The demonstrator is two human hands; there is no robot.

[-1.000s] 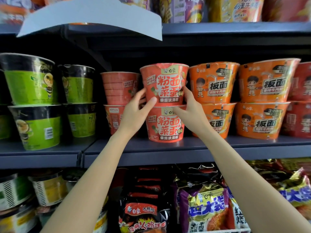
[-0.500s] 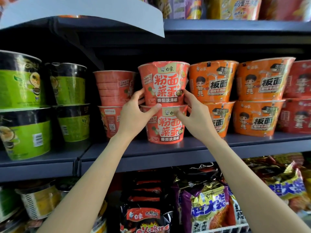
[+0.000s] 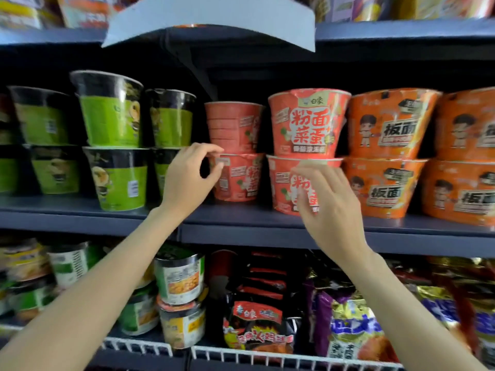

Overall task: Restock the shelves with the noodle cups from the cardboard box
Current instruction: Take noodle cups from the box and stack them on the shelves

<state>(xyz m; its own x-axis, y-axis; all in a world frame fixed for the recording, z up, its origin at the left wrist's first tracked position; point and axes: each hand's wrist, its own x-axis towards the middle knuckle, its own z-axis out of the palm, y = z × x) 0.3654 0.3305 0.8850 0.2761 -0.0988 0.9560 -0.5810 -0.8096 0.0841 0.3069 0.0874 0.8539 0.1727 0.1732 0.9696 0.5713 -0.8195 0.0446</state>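
From the head camera, both bare arms reach up to the middle shelf (image 3: 267, 231), a dark blue board running the full width of the view. At the front edge of that shelf, just right of its middle, two red noodle cups stand stacked: the top red cup (image 3: 308, 123) sits squarely on the lid of the bottom red cup (image 3: 284, 183), both upright with their printed labels facing out. The right hand (image 3: 329, 199) hovers in front of the bottom cup with fingers spread and loose, holding nothing; it is blurred, so whether the fingertips brush the cup is hard to say. The left hand (image 3: 187, 178) is up beside a second red stack set further back on the shelf, its thumb and forefinger curved toward each other near the rim of the rear lower cup (image 3: 238, 178), and nothing is held between them; contact with that rim cannot be told. The rear upper cup (image 3: 233, 127) rests on top of it. Touching the front red stack on its right side come the orange cups (image 3: 385, 153), two high, running on to the shelf's right end. Toward the left end stand the green and black cups (image 3: 112, 145), also two high. Below, the lower shelf holds small green tubs (image 3: 179, 279) and noodle packets (image 3: 257, 325) behind a white wire rail (image 3: 267, 357).
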